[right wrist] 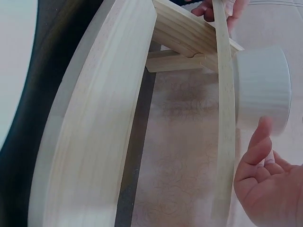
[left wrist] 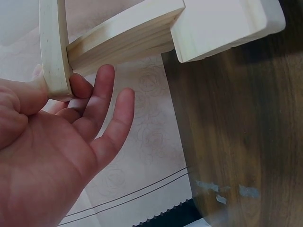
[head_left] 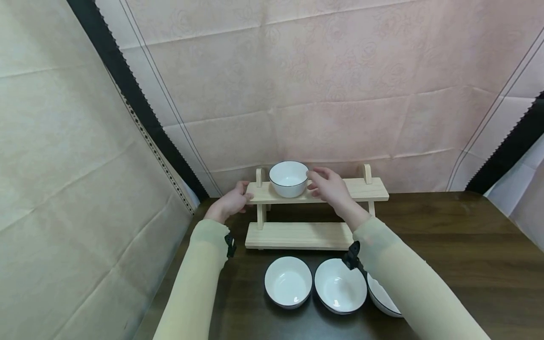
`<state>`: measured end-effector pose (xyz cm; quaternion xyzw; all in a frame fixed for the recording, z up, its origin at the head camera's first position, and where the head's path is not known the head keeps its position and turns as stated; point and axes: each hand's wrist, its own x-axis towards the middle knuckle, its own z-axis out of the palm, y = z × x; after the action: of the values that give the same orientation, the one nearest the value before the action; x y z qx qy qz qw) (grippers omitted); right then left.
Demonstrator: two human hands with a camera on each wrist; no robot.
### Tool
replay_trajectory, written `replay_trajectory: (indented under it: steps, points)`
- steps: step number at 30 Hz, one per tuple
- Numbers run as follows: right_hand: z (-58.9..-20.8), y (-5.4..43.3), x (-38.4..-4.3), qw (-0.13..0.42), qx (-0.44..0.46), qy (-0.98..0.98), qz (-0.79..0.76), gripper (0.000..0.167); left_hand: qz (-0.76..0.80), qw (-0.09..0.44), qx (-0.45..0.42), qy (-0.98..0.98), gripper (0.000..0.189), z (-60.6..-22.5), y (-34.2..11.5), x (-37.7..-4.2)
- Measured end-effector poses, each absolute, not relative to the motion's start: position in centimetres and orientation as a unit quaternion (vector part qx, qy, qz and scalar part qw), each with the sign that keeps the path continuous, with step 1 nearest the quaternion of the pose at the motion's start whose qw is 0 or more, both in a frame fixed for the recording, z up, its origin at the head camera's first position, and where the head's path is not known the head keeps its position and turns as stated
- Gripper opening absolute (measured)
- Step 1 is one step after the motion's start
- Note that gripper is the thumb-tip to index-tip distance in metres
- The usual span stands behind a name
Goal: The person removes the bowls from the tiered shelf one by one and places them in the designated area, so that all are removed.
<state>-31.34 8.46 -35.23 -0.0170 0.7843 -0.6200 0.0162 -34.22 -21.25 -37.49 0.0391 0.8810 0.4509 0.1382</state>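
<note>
A two-tier wooden shelf [head_left: 365, 190] stands on the table, with a white dark-rimmed bowl [head_left: 289, 179] upright on the left part of its upper board. My left hand [head_left: 229, 202] grips the left end of that board. In the left wrist view, the thumb of the left hand [left wrist: 52, 142] and a bent finger pinch the board's end, while other fingers extend below. Just right of the bowl is my right hand [head_left: 332, 188], its fingers loosely bent. From the right wrist, the fingertip of this hand [right wrist: 272, 187] lies right at the wall of the bowl [right wrist: 262, 90].
In front of the shelf, two white bowls [head_left: 288, 282] [head_left: 340, 285] stand side by side on the dark wooden table [head_left: 446, 264]. A third bowl [head_left: 382, 297] is partly hidden by the right sleeve. The lower board [head_left: 297, 235] bears nothing visible. Pale cloth [head_left: 318, 94] hangs behind.
</note>
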Motion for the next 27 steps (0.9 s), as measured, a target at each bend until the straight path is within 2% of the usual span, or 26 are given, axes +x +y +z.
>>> replay_trajectory:
  steps: [8,27]
  points:
    - [-35.1,7.6,-31.1,0.01,-0.04,0.806,-0.59,0.084,0.446,0.137,0.034,0.884,0.057,-37.4,-21.0,-34.3]
    - [-35.4,6.0,-31.2,0.018,-0.019,0.781,-0.624,0.076,0.454,0.139,0.027,0.879,0.057,-37.5,-21.1,-34.3]
